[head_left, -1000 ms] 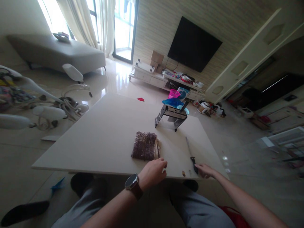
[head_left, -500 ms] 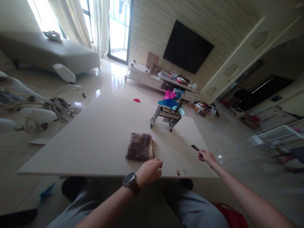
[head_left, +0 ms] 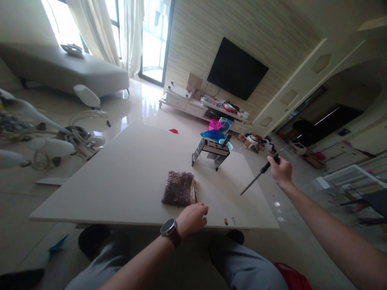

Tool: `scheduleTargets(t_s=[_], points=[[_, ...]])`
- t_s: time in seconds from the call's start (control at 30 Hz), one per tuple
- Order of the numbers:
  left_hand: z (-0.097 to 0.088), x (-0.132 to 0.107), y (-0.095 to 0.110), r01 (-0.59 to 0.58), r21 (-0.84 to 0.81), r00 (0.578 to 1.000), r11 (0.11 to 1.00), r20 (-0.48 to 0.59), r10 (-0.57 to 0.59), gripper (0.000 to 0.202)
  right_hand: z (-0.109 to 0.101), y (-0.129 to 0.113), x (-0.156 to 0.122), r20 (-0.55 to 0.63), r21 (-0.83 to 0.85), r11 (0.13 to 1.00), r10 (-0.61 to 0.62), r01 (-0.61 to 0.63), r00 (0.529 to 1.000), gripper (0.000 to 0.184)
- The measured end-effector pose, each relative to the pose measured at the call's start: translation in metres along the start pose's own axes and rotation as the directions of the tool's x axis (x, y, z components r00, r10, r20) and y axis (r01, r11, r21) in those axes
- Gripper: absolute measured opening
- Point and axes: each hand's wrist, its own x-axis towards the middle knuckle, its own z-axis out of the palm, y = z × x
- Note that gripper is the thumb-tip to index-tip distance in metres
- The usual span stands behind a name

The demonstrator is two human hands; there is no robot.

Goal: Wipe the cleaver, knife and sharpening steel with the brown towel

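Right hand [head_left: 281, 171]: wrapped around the black handle [head_left: 266, 166] of a long, thin, dark grey rod [head_left: 251, 185]; held up past the right edge of the big, flat, cream table [head_left: 121, 173].
Rod: straight and smooth-looking, maybe metal; sloping down to the left, tip over the right part of the table.
Left hand [head_left: 193, 219]: fingers loosely curled, with only a narrow gap; near the front edge of the table; palm hidden, so cannot tell if holding anything.
Folded, fuzzy brown-and-cream cloth [head_left: 178, 189]: lying flat in a thick square, just beyond the left hand; cannot tell if touching the fingers.
Round watch with a dark face and brown strap [head_left: 168, 228]: on the left wrist; face too small to read.
Black stand with see-through sides [head_left: 211, 150]: boxy, upright on the table, behind the cloth and a bit to the right; dark handle [head_left: 226, 141] poking up from the slotted top; pale marks on one side, too small to read.
Small brown bit [head_left: 225, 221] and small pale bit [head_left: 233, 220]: side by side near the front edge, right of the left hand.
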Motion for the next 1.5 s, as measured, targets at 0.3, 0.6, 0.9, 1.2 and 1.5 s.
scheduleTargets(t_s=[0.3,0.6,0.9,1.2,1.5], points=[[0.002,0.0,-0.002,0.003,0.005,1.0,1.0,-0.024,-0.003,0.015,0.014,-0.083,0.043,-0.143,0.153,0.978,-0.121,0.143,0.982,0.047],[-0.001,-0.001,0.0,0.004,0.015,1.0,1.0,-0.009,-0.004,0.018,0.06,-0.117,0.048,-0.123,0.235,0.953,-0.168,0.193,0.978,0.059],[-0.007,-0.003,0.001,0.022,0.016,1.0,1.0,-0.011,-0.022,0.019,0.079,-0.118,0.051,-0.167,0.255,0.938,-0.197,0.235,0.966,0.059],[-0.006,-0.003,0.0,0.023,0.036,1.0,0.999,-0.005,-0.023,0.019,0.087,-0.122,0.052,-0.162,0.215,0.94,-0.231,0.263,0.959,0.053],[-0.009,-0.002,0.004,0.027,0.035,0.999,0.999,0.027,-0.028,0.02,0.092,-0.131,0.058,-0.151,0.215,0.946,-0.215,0.245,0.965,0.054]])
